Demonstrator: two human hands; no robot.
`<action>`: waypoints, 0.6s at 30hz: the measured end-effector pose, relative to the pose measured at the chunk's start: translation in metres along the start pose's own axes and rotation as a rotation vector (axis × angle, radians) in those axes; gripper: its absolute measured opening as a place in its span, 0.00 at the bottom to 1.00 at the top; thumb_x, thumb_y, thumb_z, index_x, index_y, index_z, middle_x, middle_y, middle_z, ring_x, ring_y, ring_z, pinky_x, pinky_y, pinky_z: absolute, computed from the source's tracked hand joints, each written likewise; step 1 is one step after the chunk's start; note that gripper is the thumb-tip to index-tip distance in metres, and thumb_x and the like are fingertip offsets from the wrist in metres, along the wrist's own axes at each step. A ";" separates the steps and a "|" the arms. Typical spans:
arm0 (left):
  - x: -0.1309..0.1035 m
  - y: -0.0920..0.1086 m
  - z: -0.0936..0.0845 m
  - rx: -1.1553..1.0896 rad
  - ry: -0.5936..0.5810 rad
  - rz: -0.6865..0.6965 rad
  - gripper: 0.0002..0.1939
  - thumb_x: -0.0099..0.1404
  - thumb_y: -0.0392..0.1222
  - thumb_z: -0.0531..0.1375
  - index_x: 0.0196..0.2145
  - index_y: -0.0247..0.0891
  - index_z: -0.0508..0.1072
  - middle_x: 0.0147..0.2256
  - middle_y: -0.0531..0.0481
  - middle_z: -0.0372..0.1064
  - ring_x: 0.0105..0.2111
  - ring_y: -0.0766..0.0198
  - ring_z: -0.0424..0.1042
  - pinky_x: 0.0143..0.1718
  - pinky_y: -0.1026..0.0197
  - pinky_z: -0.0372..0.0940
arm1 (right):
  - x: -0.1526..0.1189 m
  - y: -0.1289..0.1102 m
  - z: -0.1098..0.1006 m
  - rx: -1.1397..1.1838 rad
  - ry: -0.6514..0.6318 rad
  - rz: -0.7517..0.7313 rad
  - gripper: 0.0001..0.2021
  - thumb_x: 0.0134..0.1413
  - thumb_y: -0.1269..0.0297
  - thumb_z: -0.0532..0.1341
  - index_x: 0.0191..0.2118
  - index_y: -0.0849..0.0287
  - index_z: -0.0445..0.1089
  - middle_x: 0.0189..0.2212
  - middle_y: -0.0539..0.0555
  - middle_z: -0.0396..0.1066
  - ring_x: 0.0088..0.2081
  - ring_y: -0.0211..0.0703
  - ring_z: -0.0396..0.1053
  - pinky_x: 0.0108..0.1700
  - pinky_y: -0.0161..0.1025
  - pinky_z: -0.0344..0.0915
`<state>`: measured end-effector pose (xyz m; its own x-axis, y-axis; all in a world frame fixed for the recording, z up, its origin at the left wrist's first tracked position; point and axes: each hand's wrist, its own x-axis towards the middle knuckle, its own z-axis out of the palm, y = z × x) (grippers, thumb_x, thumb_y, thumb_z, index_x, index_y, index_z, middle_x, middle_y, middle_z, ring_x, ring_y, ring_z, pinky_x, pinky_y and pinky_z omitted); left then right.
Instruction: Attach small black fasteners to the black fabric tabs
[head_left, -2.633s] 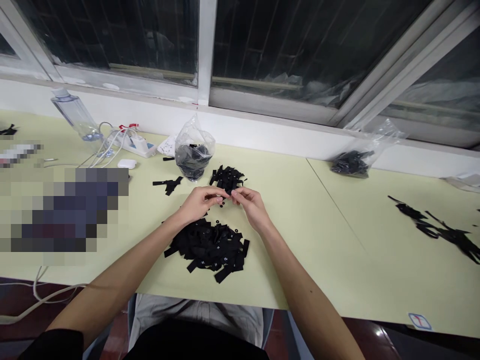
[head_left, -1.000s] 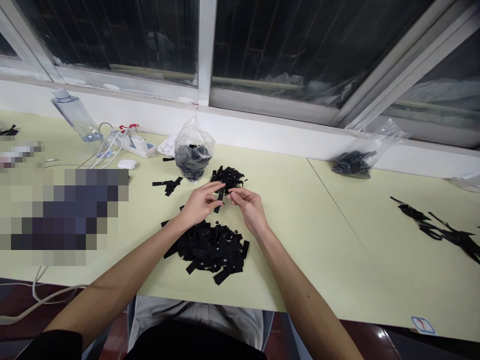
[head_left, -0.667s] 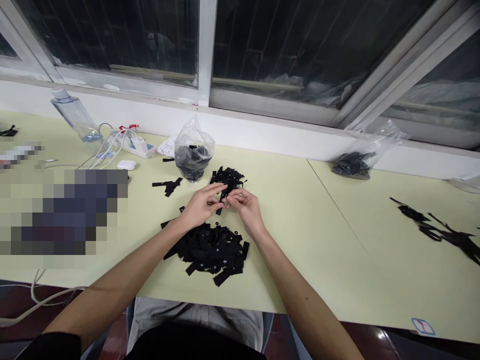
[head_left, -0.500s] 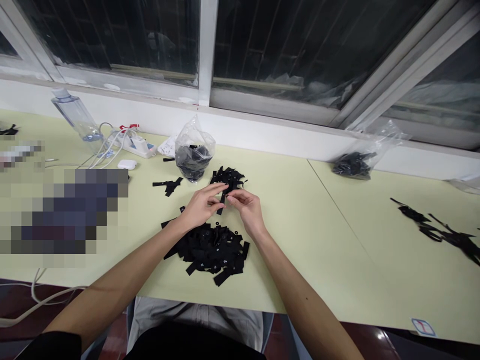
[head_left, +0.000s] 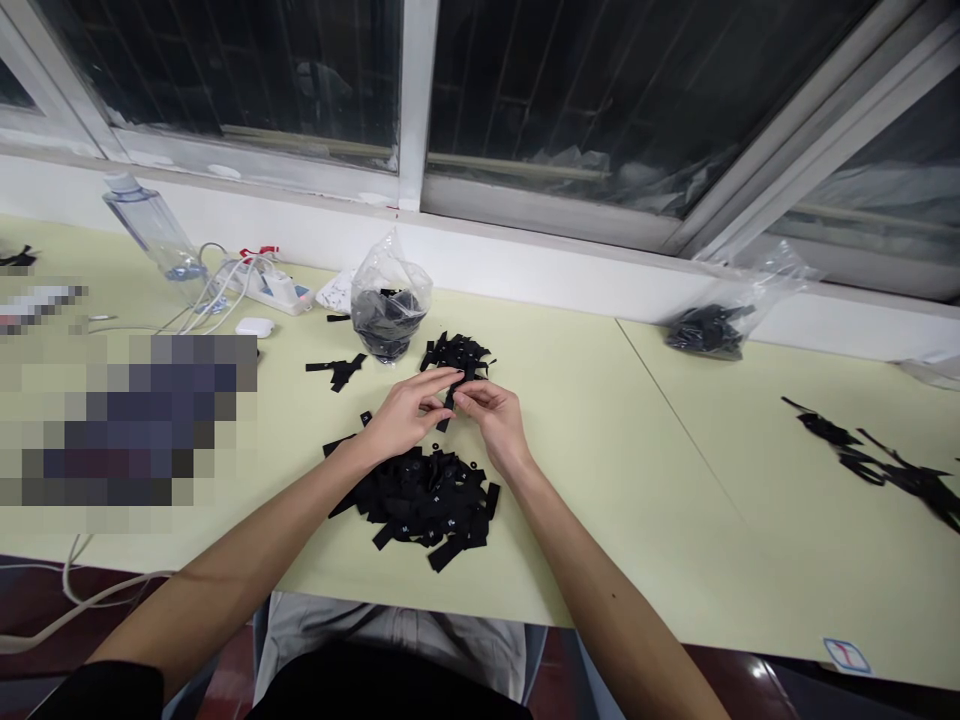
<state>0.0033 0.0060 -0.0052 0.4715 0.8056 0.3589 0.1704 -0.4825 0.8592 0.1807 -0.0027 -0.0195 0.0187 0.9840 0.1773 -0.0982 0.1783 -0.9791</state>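
Note:
A short black fabric strip (head_left: pixel 445 423) hangs between my two hands, just above the table. My left hand (head_left: pixel 401 415) has it between thumb and fingers, with the fingers stretched along its far side. From the other side my right hand (head_left: pixel 495 420) pinches at the strip's edge; its fingertips partly hide the spot. Close below my hands lies a large heap of black fabric strips (head_left: pixel 427 500), a few with small white marks. Just beyond my fingers is a smaller pile of black strips (head_left: pixel 454 350).
A clear bag of black pieces (head_left: pixel 390 320) stands behind the piles, with loose strips (head_left: pixel 337 372) to its left. A bottle (head_left: pixel 161 235), a power strip (head_left: pixel 277 290) and cables are at the back left. Another bag (head_left: pixel 709 330) and black straps (head_left: pixel 885 460) lie to the right.
My hands stay nearly in place. The strip between them and my left fingertips have shifted very slightly to the right.

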 end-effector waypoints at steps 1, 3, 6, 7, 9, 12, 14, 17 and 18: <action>0.000 0.000 0.000 -0.002 -0.001 -0.001 0.25 0.67 0.37 0.60 0.61 0.48 0.67 0.65 0.43 0.56 0.34 0.67 0.76 0.43 0.55 0.76 | 0.000 -0.001 0.000 0.008 0.000 0.003 0.08 0.46 0.60 0.71 0.33 0.56 0.76 0.30 0.51 0.75 0.30 0.42 0.71 0.35 0.40 0.69; 0.000 0.000 0.001 -0.004 -0.002 -0.005 0.25 0.67 0.37 0.59 0.61 0.48 0.66 0.65 0.43 0.56 0.34 0.67 0.76 0.43 0.55 0.76 | -0.001 -0.002 0.001 0.024 0.006 0.008 0.09 0.47 0.60 0.71 0.33 0.56 0.75 0.29 0.51 0.75 0.29 0.41 0.70 0.34 0.40 0.69; 0.000 0.001 0.001 -0.005 0.000 -0.007 0.25 0.67 0.37 0.59 0.61 0.48 0.66 0.65 0.43 0.56 0.33 0.67 0.76 0.44 0.54 0.75 | -0.001 -0.002 0.002 0.046 0.023 0.023 0.10 0.47 0.60 0.71 0.34 0.56 0.74 0.29 0.50 0.74 0.27 0.40 0.70 0.33 0.39 0.69; 0.000 0.001 0.001 -0.005 -0.001 -0.007 0.25 0.67 0.37 0.59 0.61 0.48 0.66 0.65 0.43 0.56 0.33 0.67 0.76 0.45 0.54 0.75 | -0.001 -0.002 0.002 0.050 0.030 0.029 0.11 0.46 0.60 0.71 0.35 0.56 0.73 0.29 0.50 0.74 0.27 0.40 0.70 0.33 0.39 0.69; 0.000 0.002 0.001 -0.002 -0.004 -0.005 0.25 0.67 0.37 0.59 0.61 0.48 0.66 0.65 0.43 0.56 0.33 0.67 0.76 0.44 0.54 0.75 | -0.001 -0.001 0.002 0.048 0.044 0.043 0.13 0.46 0.59 0.72 0.37 0.56 0.74 0.30 0.51 0.75 0.29 0.40 0.70 0.33 0.39 0.69; -0.001 0.002 0.001 0.006 -0.008 -0.003 0.25 0.68 0.37 0.59 0.61 0.47 0.66 0.65 0.43 0.56 0.33 0.67 0.75 0.44 0.55 0.75 | 0.000 0.000 0.002 0.035 0.048 0.057 0.15 0.45 0.59 0.72 0.40 0.57 0.75 0.33 0.53 0.76 0.32 0.41 0.70 0.35 0.39 0.69; -0.001 0.001 0.001 0.010 -0.011 0.001 0.25 0.67 0.37 0.59 0.61 0.47 0.66 0.64 0.43 0.57 0.33 0.67 0.75 0.43 0.55 0.75 | 0.000 0.000 0.003 0.025 0.034 0.057 0.15 0.45 0.59 0.71 0.40 0.57 0.76 0.33 0.53 0.75 0.32 0.41 0.70 0.35 0.39 0.68; -0.001 0.001 0.002 0.010 -0.012 0.009 0.25 0.67 0.37 0.59 0.61 0.47 0.67 0.64 0.43 0.58 0.33 0.67 0.76 0.43 0.56 0.75 | -0.001 -0.001 0.004 0.018 0.006 0.052 0.12 0.46 0.58 0.71 0.37 0.57 0.76 0.30 0.52 0.74 0.29 0.40 0.68 0.34 0.39 0.66; -0.001 0.002 0.002 0.008 -0.012 0.012 0.25 0.67 0.37 0.59 0.61 0.47 0.67 0.64 0.44 0.58 0.33 0.67 0.76 0.43 0.57 0.74 | -0.001 -0.002 0.004 0.021 0.000 0.052 0.12 0.46 0.57 0.71 0.35 0.57 0.76 0.28 0.51 0.73 0.28 0.39 0.67 0.33 0.39 0.66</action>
<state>0.0050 0.0032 -0.0046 0.4836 0.7956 0.3649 0.1711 -0.4948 0.8520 0.1772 -0.0041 -0.0170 0.0126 0.9919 0.1262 -0.1198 0.1268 -0.9847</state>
